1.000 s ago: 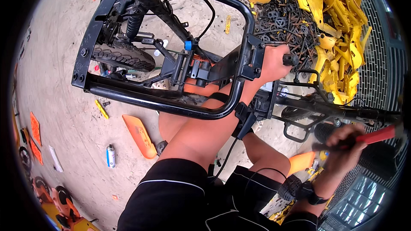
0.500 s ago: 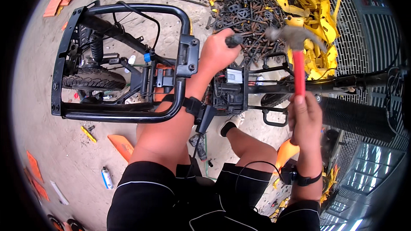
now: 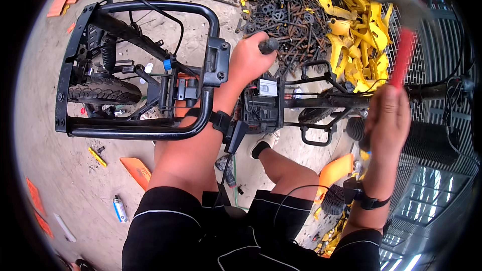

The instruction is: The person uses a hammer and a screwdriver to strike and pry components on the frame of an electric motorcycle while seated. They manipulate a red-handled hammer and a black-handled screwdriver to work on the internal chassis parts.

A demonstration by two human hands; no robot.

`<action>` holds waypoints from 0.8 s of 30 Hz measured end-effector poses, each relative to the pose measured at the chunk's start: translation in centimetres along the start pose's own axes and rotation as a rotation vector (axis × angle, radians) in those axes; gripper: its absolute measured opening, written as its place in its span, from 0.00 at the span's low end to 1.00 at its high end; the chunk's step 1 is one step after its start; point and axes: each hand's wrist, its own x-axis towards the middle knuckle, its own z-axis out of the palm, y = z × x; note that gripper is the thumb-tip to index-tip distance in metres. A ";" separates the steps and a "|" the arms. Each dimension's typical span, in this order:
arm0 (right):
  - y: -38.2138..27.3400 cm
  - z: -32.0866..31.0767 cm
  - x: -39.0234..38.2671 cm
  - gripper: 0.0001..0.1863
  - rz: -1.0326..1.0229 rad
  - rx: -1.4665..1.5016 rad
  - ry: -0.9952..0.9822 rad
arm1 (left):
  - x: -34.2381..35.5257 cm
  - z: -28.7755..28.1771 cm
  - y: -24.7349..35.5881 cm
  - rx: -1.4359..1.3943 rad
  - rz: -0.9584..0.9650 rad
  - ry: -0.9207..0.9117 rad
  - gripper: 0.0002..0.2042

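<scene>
My right hand [image 3: 387, 115] is closed round the red handle of a claw hammer [image 3: 402, 56]. The hammer is raised at the right, its metal head blurred by motion. On the far side of a stripped black vehicle frame [image 3: 135, 131], my left hand [image 3: 249, 59] is wrapped round a dark rod-like tool [image 3: 269, 46]. Only the tool's blunt, round black end shows above the fist; its rest is hidden. My left forearm reaches across the vehicle, beside the frame's loop. Close to that arm lies an open bay [image 3: 262, 105] with a silver box [image 3: 267, 87] and wiring.
A heap of rusty metal parts [image 3: 288, 25] lies beyond the frame, with yellow plastic panels [image 3: 351, 0] beside it. A knobbly wheel [image 3: 104, 92] sits under the frame's left end. On the floor are a spray can [image 3: 120, 209] and an orange panel [image 3: 134, 171].
My right hand has swung the hammer up and to the right, away from my left hand. The left hand keeps its grip and has barely moved; the view has shifted slightly.
</scene>
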 end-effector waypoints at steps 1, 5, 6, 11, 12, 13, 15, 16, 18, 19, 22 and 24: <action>-0.3 0.1 -0.1 0.17 -0.053 0.056 0.062 | 0.2 0.2 0.1 -0.007 0.015 -0.002 0.12; 5.3 3.2 -1.6 0.17 -0.213 -0.276 0.071 | 0.3 1.1 1.0 -0.004 0.015 -0.029 0.12; 6.5 4.7 -2.0 0.17 -0.268 -0.433 -0.028 | 0.4 1.5 1.2 -0.012 0.011 -0.027 0.12; 2.5 1.6 -0.2 0.17 -0.016 -0.257 0.016 | 0.5 0.2 0.8 0.015 0.004 -0.001 0.12; 1.3 1.3 -0.3 0.16 0.058 -0.075 0.039 | 0.5 0.0 0.4 0.028 0.021 0.010 0.12; 0.3 1.2 -0.6 0.16 0.036 0.037 0.065 | 0.6 0.0 0.4 0.031 0.023 0.008 0.12; 1.0 2.4 -1.2 0.15 -0.060 0.118 0.126 | 0.5 -0.1 0.3 0.004 0.021 0.008 0.11; 4.7 3.3 -1.9 0.15 -0.063 -0.020 0.203 | 0.6 0.5 0.7 -0.023 0.028 -0.004 0.11; 7.6 5.3 -2.9 0.15 -0.353 -0.599 -0.054 | 0.5 1.4 1.5 -0.069 0.033 -0.016 0.11; 6.4 5.3 -2.5 0.15 -0.209 -0.571 -0.079 | 0.5 1.0 1.5 -0.075 0.035 0.000 0.11; 2.8 3.7 -1.4 0.16 -0.009 -0.480 -0.070 | 0.4 0.0 1.4 -0.036 -0.015 -0.062 0.12; 1.5 2.8 -0.9 0.17 0.028 -0.159 0.054 | 0.6 -0.4 0.6 -0.028 0.021 -0.004 0.12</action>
